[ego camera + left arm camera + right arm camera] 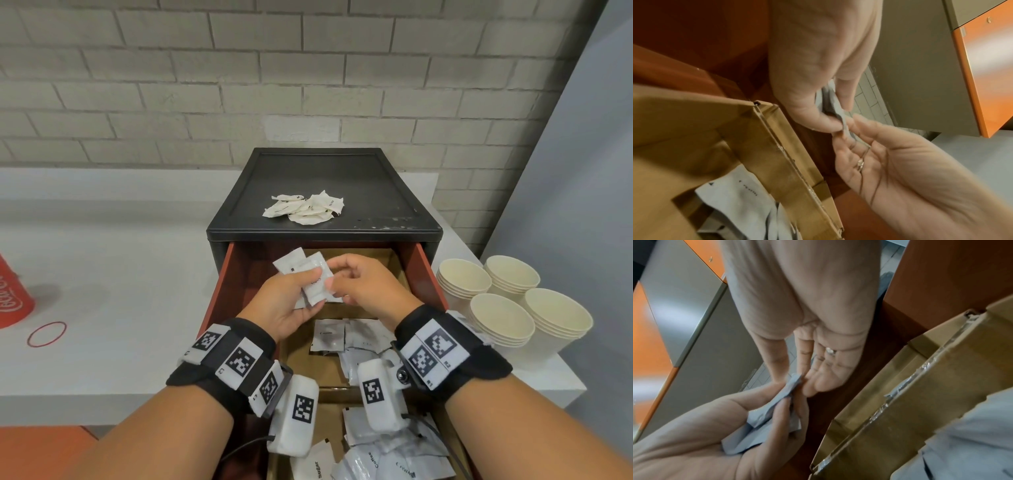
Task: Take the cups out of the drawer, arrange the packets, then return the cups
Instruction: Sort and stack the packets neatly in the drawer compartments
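Over the open drawer (424, 270), the left hand (287, 301) grips limp, light creamer packets (308, 274) (best held by edges), while the right hand (363, 284) pinches one.

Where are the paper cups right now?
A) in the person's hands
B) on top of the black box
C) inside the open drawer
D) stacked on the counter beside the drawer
D: four stacks of paper cups stand on the white counter, right of the open drawer.
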`<state>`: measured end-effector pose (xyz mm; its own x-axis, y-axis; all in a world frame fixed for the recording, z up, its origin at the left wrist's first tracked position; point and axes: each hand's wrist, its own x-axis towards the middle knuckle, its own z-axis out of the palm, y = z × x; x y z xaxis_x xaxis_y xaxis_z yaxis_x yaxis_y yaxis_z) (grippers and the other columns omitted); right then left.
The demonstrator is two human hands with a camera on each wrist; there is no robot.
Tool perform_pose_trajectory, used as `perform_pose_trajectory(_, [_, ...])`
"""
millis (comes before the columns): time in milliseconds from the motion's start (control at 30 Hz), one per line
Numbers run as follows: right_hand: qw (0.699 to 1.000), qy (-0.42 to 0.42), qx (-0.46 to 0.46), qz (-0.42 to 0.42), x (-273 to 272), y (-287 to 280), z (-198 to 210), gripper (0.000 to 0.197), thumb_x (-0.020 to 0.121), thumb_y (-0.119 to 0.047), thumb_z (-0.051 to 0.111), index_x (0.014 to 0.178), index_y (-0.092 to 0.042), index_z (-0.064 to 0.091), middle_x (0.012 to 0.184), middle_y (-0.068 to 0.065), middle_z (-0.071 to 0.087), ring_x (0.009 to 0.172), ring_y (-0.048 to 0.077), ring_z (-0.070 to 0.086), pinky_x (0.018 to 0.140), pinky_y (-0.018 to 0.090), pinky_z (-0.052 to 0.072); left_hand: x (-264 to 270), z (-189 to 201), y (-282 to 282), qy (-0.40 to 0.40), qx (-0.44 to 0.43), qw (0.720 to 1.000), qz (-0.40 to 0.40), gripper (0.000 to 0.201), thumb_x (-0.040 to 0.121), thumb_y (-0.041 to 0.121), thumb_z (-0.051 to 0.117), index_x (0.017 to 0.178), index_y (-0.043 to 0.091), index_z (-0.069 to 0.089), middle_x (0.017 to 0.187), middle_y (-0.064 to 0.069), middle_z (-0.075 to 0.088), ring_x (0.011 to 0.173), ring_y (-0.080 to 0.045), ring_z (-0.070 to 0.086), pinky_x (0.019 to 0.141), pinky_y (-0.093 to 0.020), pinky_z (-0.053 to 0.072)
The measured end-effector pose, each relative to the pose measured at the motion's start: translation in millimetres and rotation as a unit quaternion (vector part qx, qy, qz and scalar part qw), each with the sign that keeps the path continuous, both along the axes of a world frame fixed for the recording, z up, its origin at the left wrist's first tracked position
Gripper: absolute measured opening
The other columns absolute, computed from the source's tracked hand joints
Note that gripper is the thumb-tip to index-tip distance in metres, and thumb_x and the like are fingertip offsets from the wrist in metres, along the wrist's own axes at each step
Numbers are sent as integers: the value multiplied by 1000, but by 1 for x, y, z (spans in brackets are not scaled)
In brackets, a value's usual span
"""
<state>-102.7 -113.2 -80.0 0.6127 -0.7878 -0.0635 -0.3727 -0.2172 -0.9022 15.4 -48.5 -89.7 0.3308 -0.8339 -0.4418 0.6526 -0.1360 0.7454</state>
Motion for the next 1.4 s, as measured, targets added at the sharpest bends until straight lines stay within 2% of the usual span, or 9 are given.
perform_pose_trajectory(167, [998,-32,5,-55,-3,-2,5,26,92,-2,50,109,-17,63,99,5,68,83,18,63,62,20,52,4,2,-1,61,3,998,8,26,91,33,59,113,18,57,112,-13,66,103,-28,65,81,-37,56])
perform_pose_trajectory(267, [988,-37,71,-133,-3,-8,8,29,95,-2,42,95,-20,65,79,-6,57,65,9,54,42,13,42,8,-1,-1,80,9,997,20,34,94,35,54,124,19,53,118,-15,63,105,-29,62,58,-33,57])
perform_pose_trajectory(500, [972,-66,100,-200,-5,-15,-1,44,91,1,49,133,-11,48,100,7,60,97,25,63,87,33,52,4,0,1,-5,53,999,5,17,95,25,53,110,16,52,102,-15,67,81,-24,65,55,-28,54])
perform_pose_trajectory(600, [988,-51,94,-107,-2,-6,1,44,92,-13,55,135,-15,47,117,7,57,98,18,59,74,25,53,2,-2,1,-44,62,997,-32,14,92,16,59,105,14,54,98,-18,66,65,-17,65,46,-17,50])
perform_pose_trajectory(700, [999,-20,47,-16,1,1,-1,48,89,-6,57,135,-17,47,93,7,59,76,12,57,57,16,49,0,-3,1,-54,49,994,-76,16,90,16,61,105,11,60,92,-16,68,70,-18,67,47,-15,51])
perform_pose_trajectory(867, [991,-24,26,-130,-5,-10,1,41,89,3,48,124,-17,55,92,7,60,62,8,52,48,15,44,5,-2,-1,8,49,998,-34,13,95,16,52,105,9,53,107,-23,64,90,-32,68,65,-30,58])
perform_pose_trajectory(1167, [968,-72,42,-235,-8,-19,-2,38,91,3,47,122,-18,54,111,10,57,70,11,55,52,17,47,8,-6,-1,-79,92,991,54,25,91,17,58,115,15,53,108,-13,61,105,-24,57,62,-26,52])
perform_pose_trajectory(1300, [984,9,49,-174,-8,-19,1,32,91,0,43,112,-10,64,84,0,56,66,8,48,51,19,39,9,-6,0,-99,100,988,69,4,90,17,58,93,16,57,91,-7,66,98,-20,62,72,-26,47])
perform_pose_trajectory(1400, [991,102,-3,-91,-5,-16,-2,27,90,-4,46,110,-2,65,90,0,59,89,15,57,79,25,46,7,-5,1,-124,114,985,44,7,89,15,60,87,17,53,87,-7,63,83,-17,60,66,-23,44])
